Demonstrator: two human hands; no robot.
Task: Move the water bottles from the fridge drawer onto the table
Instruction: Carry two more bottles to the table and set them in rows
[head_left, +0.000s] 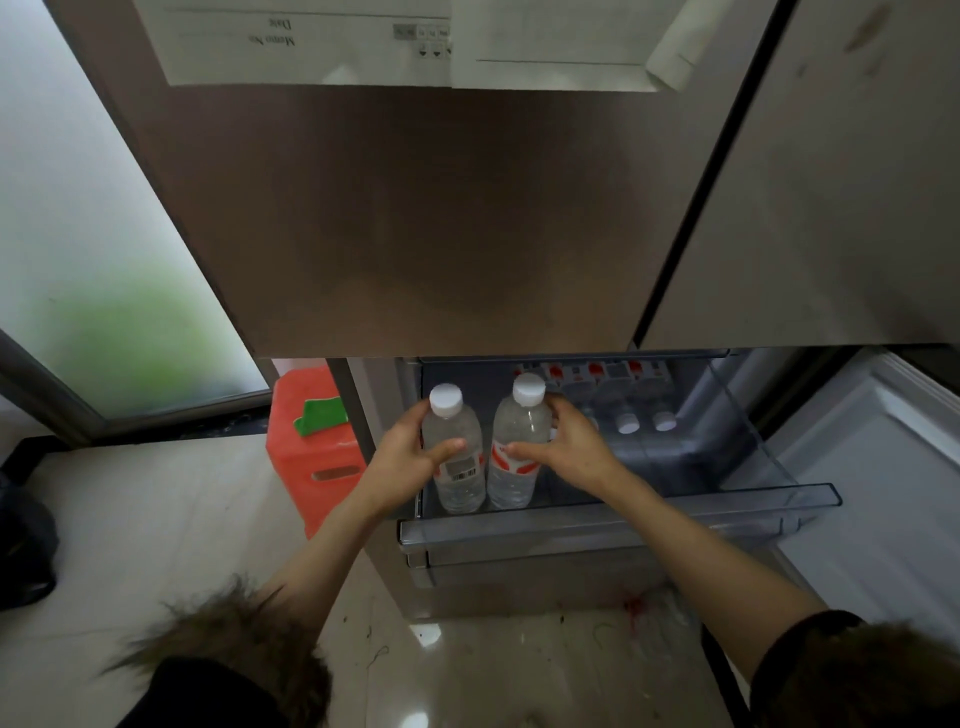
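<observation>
The clear fridge drawer (623, 512) is pulled out below the closed upper doors. My left hand (402, 457) grips a clear water bottle (457, 488) with a white cap and a red and white label, upright at the drawer's left end. Beside it, my right hand (566, 449) grips a second water bottle (519, 415) of the same kind, also upright. Whether the two bottles rest on the drawer floor or are lifted, I cannot tell. Several more bottles (628, 421) lie further back in the drawer, caps toward me.
An orange plastic stool (317, 457) with a green cloth (322, 415) on it stands left of the fridge. The lower fridge door (883, 493) is swung open at the right. A frosted glass door (104, 260) is at the left. A dark bag (23, 540) lies on the floor.
</observation>
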